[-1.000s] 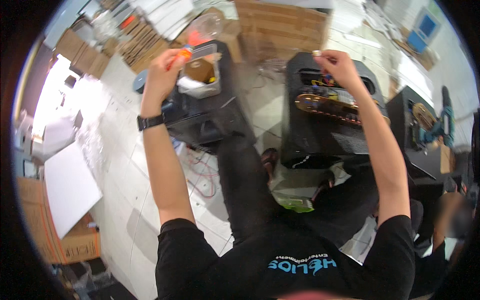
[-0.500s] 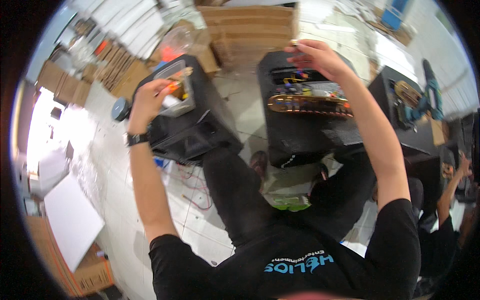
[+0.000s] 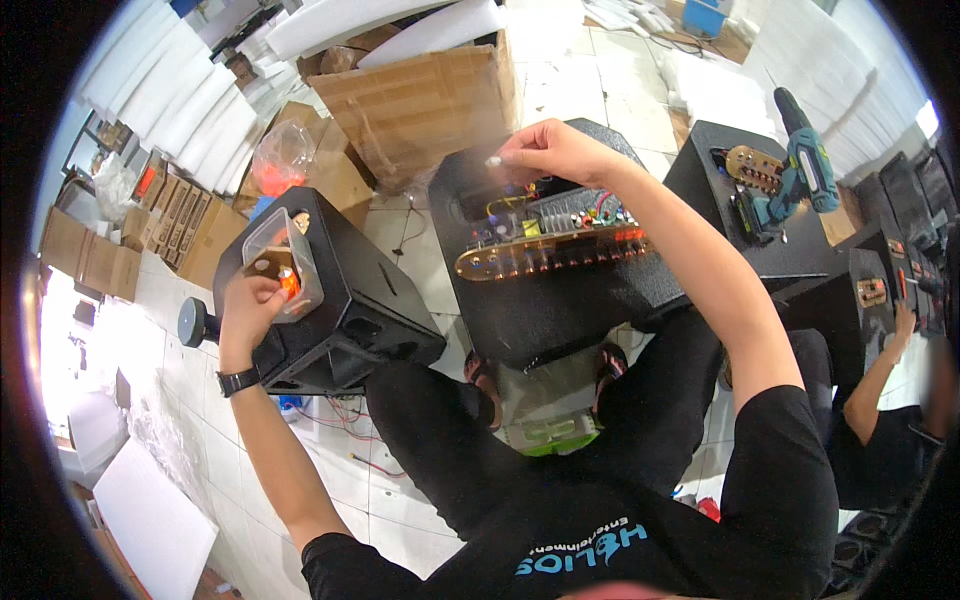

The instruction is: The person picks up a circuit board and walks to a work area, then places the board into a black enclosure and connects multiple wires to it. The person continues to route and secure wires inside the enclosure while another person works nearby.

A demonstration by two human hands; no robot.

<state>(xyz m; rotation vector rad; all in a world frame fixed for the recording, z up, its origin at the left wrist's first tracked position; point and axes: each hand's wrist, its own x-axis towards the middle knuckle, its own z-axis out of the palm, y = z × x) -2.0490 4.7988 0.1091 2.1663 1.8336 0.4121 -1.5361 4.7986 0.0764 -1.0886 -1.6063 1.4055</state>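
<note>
My left hand [image 3: 252, 308] is at the near edge of a clear plastic container [image 3: 305, 262], its fingers pinched on a small orange piece [image 3: 290, 282]. The container sits on a black speaker cabinet [image 3: 345, 290]. Over a second black cabinet [image 3: 570, 315], my right hand [image 3: 550, 152] is raised, thumb and fingertips closed on a small pale piece [image 3: 493, 161] too small to name. Below that hand a circuit board with a gold panel [image 3: 550, 252] lies on the cabinet, with knobs along the panel. The right forearm passes over the board's right end.
A cordless drill [image 3: 808, 165] stands on a third cabinet, beside another gold panel [image 3: 755, 168]. Beyond is a big cardboard box [image 3: 420, 110]. At far right a co-worker's hand [image 3: 903, 320] is by another panel. Wires [image 3: 350, 412] lie on the floor between cabinets.
The view has tilted and shifted, so the cabinets sit lower and further left. My right hand has come in above the circuit board's left part; my left hand stays at the container.
</note>
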